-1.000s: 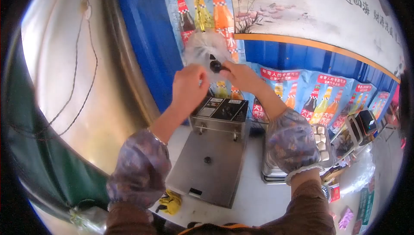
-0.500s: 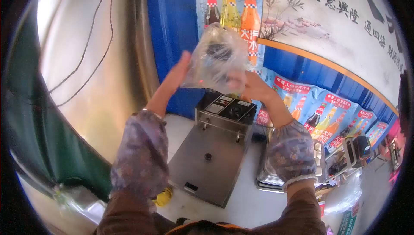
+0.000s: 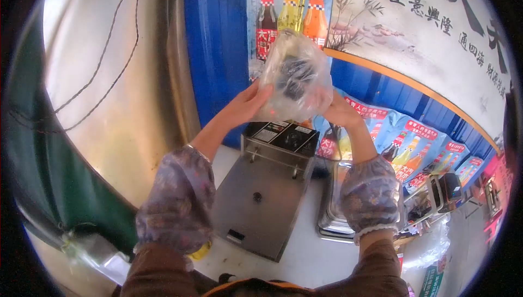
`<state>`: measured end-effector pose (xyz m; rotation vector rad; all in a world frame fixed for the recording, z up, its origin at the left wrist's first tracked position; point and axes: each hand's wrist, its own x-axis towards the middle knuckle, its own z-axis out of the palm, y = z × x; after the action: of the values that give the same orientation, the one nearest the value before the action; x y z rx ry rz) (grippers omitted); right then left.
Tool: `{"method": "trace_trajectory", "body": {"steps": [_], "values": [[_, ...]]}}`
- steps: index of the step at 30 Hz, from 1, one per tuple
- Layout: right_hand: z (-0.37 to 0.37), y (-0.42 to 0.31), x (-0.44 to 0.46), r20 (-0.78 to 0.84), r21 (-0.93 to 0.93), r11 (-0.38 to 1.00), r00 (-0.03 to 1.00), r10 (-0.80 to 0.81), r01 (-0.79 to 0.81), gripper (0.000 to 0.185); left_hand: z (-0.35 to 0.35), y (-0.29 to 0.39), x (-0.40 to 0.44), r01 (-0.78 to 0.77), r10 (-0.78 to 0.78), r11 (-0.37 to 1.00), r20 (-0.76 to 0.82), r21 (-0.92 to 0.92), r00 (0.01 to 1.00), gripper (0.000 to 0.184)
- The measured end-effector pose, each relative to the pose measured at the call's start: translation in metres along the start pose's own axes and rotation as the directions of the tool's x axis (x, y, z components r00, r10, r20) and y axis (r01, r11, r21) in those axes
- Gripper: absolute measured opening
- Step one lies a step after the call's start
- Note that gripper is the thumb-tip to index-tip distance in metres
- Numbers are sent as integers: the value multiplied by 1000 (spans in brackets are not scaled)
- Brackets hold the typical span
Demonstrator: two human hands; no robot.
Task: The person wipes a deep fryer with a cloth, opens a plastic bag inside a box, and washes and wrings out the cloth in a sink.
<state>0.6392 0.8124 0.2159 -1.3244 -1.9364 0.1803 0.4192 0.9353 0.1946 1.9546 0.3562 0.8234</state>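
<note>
A clear, crinkled plastic bag [image 3: 280, 73] is held up in front of me, above the back of a steel countertop appliance [image 3: 256, 193]. Something dark shows in or through the film; I cannot make out what it is. My left hand [image 3: 249, 101] is closed on the bag's left side, thumb and fingertips against the film. On the other side, my right hand [image 3: 339, 110] grips the lower right edge, its fingers partly hidden behind the plastic. The appliance has a flat lid with a black knob [image 3: 257, 197] and a dark control panel [image 3: 289, 136].
Stacked metal trays [image 3: 333, 218] stand right of the appliance, with a metal-framed device [image 3: 441, 193] beyond. Bottle posters [image 3: 417, 141] line the blue wall [image 3: 215, 57]. A metal sheet [image 3: 114, 106] and green cloth [image 3: 76, 188] rise on the left. Something yellow [image 3: 201, 250] lies under my left sleeve.
The bag has shifted a little to the right. My left hand, earlier blurred with its fingers up beside the bag, now grips its left side. My right hand has moved slightly right.
</note>
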Motion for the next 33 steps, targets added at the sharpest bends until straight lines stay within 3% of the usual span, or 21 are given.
{"method": "trace_trajectory", "body": {"steps": [2, 8, 11, 14, 17, 20, 21, 24, 25, 29, 31, 33], "values": [[-2, -5, 2, 55, -41, 998, 998, 42, -40, 36, 0, 2, -1, -27, 29, 999, 41, -47, 999, 57], [2, 7, 2, -153, 130, 984, 979, 138, -118, 35, 0, 16, -9, -36, 40, 998, 72, -58, 997, 52], [2, -1, 4, -153, 173, 966, 963, 221, -194, 26, 0, 13, -4, -161, 157, 985, 70, 58, 985, 50], [0, 3, 9, -81, 312, 892, 926, 369, -328, 26, 8, 15, -4, -118, 121, 993, 111, -30, 986, 51], [1, 15, 10, -106, 291, 915, 942, 320, -278, 26, 13, 7, 6, -72, 69, 995, 61, 62, 996, 54], [5, 32, 12, -275, 174, 962, 927, 254, -212, 33, 11, 13, 13, -41, 21, 990, 154, 133, 988, 58], [4, 33, 13, -271, 139, 963, 926, 262, -231, 34, 7, 25, 15, 17, -73, 974, 240, 227, 968, 67], [15, 40, 8, -488, -101, 951, 848, 207, -291, 33, 3, -6, 25, -40, 56, 904, -25, 426, 998, 75], [18, 43, 3, -471, 67, 968, 847, 245, -242, 30, -2, -14, 22, -27, 38, 936, -23, 350, 999, 78], [20, 66, -36, -669, -160, 950, 737, 96, -269, 28, -22, -28, -44, 91, -45, 960, -174, 265, 984, 66], [21, 69, -68, -693, -126, 983, 720, 8, -132, 26, -37, -49, -98, 101, -63, 983, -233, 155, 970, 57], [24, 45, -108, -709, 12, 976, 686, 162, -219, 26, -54, -81, -165, 121, -80, 985, -302, 122, 950, 48]]}}
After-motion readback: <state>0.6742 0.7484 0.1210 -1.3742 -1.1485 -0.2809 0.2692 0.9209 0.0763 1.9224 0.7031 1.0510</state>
